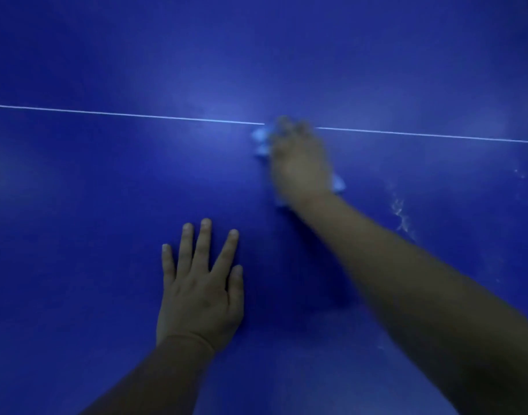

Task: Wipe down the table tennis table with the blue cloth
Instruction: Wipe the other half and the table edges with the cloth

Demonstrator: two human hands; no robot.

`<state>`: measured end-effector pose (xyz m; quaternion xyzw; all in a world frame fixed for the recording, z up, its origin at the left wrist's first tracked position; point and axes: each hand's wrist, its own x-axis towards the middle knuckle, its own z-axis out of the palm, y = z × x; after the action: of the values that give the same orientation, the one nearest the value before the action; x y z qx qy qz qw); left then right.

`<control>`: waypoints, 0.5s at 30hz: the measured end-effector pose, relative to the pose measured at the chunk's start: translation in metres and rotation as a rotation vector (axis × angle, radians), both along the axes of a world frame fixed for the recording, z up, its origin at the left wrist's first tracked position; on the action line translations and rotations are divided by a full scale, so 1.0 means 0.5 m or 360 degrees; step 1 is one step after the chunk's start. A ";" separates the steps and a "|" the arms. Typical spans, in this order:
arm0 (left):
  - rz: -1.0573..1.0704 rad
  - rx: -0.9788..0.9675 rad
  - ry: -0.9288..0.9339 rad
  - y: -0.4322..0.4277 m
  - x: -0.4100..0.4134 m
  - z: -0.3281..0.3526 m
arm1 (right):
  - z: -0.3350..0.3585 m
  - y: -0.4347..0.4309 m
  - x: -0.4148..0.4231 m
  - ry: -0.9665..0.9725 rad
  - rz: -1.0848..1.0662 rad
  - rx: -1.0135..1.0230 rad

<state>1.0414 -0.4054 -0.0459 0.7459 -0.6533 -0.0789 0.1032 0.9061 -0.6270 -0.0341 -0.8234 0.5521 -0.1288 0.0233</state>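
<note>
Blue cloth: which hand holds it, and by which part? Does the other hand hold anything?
The right hand covers the bunched blue cloth from above; blur hides the exact grip. The left hand lies flat, holding nothing.

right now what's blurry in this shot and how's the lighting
Head view: the right hand and the pale cloth under it are smeared by motion blur; the left hand, flat on the table, is sharp. Lighting is dim, with a soft glare patch by the white line and darker corners.

Deep blue table (107,205), thin white line (107,112), pale blue cloth (261,136)
</note>
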 end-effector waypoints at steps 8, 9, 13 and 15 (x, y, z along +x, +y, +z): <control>-0.0020 0.0121 -0.0035 0.000 0.001 0.005 | 0.034 0.014 -0.129 -0.0146 -0.0919 0.0127; -0.0016 0.0121 -0.0035 -0.001 0.002 0.005 | 0.028 0.040 -0.058 -0.0200 -0.0778 0.0164; -0.0026 0.0123 -0.0008 0.001 0.006 0.003 | 0.003 0.117 0.157 -0.0194 -0.0068 0.0291; -0.0013 0.0123 -0.0012 0.002 0.004 0.003 | 0.017 0.112 0.157 -0.0093 0.0104 0.0117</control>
<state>1.0434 -0.4047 -0.0442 0.7468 -0.6533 -0.1016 0.0716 0.9846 -0.5712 -0.0255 -0.8355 0.5284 -0.1315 0.0738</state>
